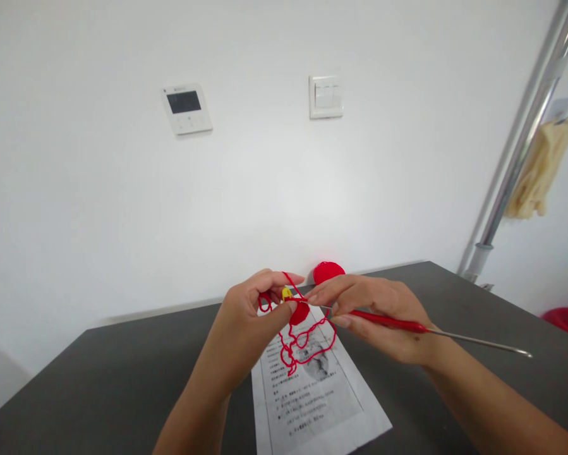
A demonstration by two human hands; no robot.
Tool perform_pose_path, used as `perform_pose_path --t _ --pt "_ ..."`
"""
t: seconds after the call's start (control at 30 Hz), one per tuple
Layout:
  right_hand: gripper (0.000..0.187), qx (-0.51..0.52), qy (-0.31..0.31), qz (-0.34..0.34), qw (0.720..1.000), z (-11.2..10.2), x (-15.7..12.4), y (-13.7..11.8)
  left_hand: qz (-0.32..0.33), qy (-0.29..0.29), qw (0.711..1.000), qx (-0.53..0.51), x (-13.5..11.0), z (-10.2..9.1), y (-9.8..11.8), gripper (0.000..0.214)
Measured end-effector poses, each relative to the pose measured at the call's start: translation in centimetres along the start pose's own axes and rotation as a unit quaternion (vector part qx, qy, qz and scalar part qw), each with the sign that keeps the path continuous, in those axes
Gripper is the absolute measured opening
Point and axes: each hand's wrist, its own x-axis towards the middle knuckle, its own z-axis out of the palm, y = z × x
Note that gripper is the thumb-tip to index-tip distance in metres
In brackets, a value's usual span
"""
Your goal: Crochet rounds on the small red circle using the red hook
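Between the thumb and fingers of my left hand (253,316) is a small piece of red crochet work (300,313), with a yellow stitch marker (287,293) beside the thumb. Red yarn (290,278) runs over the raised left index finger. My right hand (378,309) grips a crochet hook (392,321) by its red handle; the bare metal end points to the right. The hook's working tip meets the crochet work at my left fingertips, where fine detail is too small to tell. Loose loops of red yarn (333,341) hang below the hands.
A printed sheet (321,423) lies on the dark grey table (136,373) under the hands. Behind them, a ball of red yarn (328,270) rests near the white wall. A metal pole (525,145) stands at right, with a red object (565,321) beyond the table edge.
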Motion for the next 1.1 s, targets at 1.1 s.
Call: perform_pose_path --t 1.1 --pt "0.012 0.106 -0.011 -0.006 0.994 -0.4 -0.2 0.7 -0.053 -0.047 0.992 -0.107 0.2 0.1 0.3 0.027"
